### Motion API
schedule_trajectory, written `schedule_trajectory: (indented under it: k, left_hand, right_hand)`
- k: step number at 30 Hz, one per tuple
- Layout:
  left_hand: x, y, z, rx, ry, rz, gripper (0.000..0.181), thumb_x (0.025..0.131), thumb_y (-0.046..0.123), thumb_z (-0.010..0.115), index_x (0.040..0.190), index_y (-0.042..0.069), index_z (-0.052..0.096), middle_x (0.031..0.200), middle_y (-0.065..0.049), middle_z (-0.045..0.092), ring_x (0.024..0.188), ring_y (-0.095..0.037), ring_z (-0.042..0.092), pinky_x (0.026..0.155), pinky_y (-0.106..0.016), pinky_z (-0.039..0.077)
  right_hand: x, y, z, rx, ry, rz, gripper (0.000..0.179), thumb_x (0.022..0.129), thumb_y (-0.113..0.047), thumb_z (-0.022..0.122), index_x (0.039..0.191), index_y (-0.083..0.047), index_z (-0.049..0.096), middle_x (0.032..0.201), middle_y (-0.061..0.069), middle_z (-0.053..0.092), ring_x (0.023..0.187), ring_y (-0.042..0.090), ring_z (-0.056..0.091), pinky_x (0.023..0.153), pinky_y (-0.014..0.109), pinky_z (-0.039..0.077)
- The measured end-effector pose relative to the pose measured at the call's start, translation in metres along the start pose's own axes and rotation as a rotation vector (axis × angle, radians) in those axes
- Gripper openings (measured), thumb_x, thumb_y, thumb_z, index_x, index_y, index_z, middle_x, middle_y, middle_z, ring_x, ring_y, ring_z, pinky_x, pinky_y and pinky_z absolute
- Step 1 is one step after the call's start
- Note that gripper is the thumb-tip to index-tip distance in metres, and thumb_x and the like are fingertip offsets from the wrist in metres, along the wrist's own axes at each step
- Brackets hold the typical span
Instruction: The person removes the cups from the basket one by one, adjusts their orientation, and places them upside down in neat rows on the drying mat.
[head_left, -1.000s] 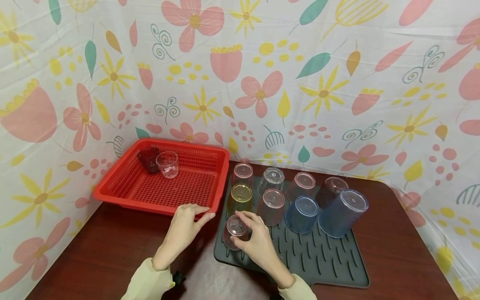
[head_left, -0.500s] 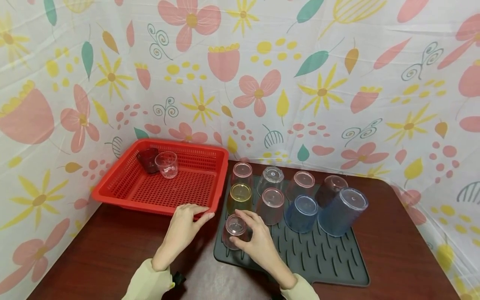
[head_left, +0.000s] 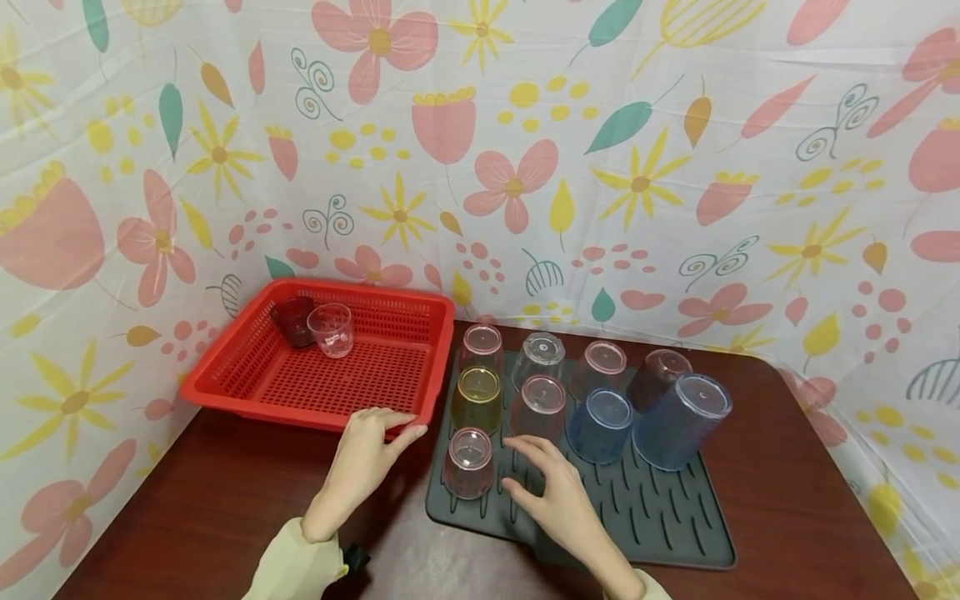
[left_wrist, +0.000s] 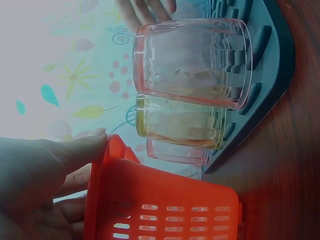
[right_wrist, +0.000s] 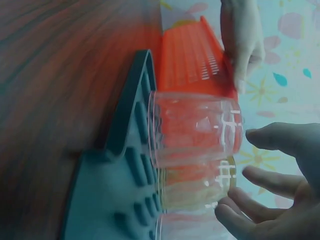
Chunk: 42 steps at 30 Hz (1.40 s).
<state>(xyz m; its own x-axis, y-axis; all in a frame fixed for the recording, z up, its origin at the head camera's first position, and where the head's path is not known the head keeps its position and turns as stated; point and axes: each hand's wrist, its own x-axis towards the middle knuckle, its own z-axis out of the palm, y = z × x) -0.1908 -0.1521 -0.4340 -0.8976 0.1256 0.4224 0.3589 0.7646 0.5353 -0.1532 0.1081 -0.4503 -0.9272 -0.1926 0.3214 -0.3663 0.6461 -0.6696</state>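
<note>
My left hand (head_left: 366, 460) pinches the near right corner of a red plastic basket (head_left: 262, 415), thumb and fingers over its rim in the left wrist view. On a dark ribbed drying mat (head_left: 637, 521), a clear pink-tinted glass (head_left: 469, 468) stands upside down at the near left corner. My right hand (head_left: 561, 496) is just right of that glass, fingers parted and holding nothing; the right wrist view shows its fingertips apart from the glass base. Behind this glass stands an upturned yellow glass (head_left: 478, 406), with a pink glass (head_left: 537, 410) to its right.
More upturned glasses fill the mat's back rows, including a short blue one (head_left: 600, 429) and a tall blue tumbler (head_left: 681, 423). Inside the basket lie a dark red glass (head_left: 292, 321) and a clear glass (head_left: 331, 330). Bare brown tabletop (head_left: 187, 492) extends at front left.
My right hand has let go of the near pink glass and moved right, its fingers spreading. The glass stays on the mat. My left hand keeps its place on the basket corner.
</note>
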Motion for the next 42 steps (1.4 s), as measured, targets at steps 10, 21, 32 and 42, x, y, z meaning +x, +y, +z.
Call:
schedule_trajectory:
  k: [10,21,32,42]
  left_hand:
    - [0.001,0.0,0.0,-0.015,-0.029,-0.018,0.023,0.082,0.026,0.076,0.097,0.008,0.078,0.09,-0.006,0.075,0.092,-0.028,0.067,0.092,-0.046,0.046]
    - [0.003,0.001,-0.004,-0.026,-0.051,-0.034,0.025,0.081,0.025,0.077,0.098,0.006,0.077,0.093,-0.008,0.075,0.094,-0.028,0.068,0.092,-0.048,0.047]
    - [0.009,0.001,-0.011,-0.072,-0.174,-0.057,0.026,0.086,0.024,0.073,0.102,0.004,0.075,0.101,-0.01,0.074,0.092,-0.023,0.068,0.086,-0.043,0.053]
    - [0.024,-0.003,-0.035,-0.112,-0.352,-0.106,0.026,0.091,0.029,0.067,0.109,0.012,0.073,0.108,-0.005,0.073,0.105,-0.025,0.065,0.095,-0.051,0.048]
  right_hand:
    - [-0.024,0.013,-0.019,-0.129,-0.212,0.09,0.033,0.087,-0.013,0.071,0.119,-0.011,0.066,0.126,0.009,0.058,0.118,0.029,0.055,0.093,0.051,0.048]
    - [-0.047,0.034,-0.039,-0.195,-0.329,0.169,0.042,0.087,-0.019,0.07,0.127,-0.009,0.06,0.135,0.02,0.051,0.123,0.041,0.05,0.092,0.054,0.049]
    - [-0.071,0.067,-0.049,-0.242,-0.414,0.135,0.062,0.087,-0.031,0.07,0.136,0.002,0.05,0.141,0.038,0.038,0.129,0.06,0.034,0.093,0.072,0.037]
    - [-0.082,0.078,-0.046,-0.226,-0.55,0.282,0.075,0.09,-0.045,0.063,0.146,-0.002,0.037,0.152,0.038,0.018,0.138,0.062,0.011,0.092,0.084,0.018]
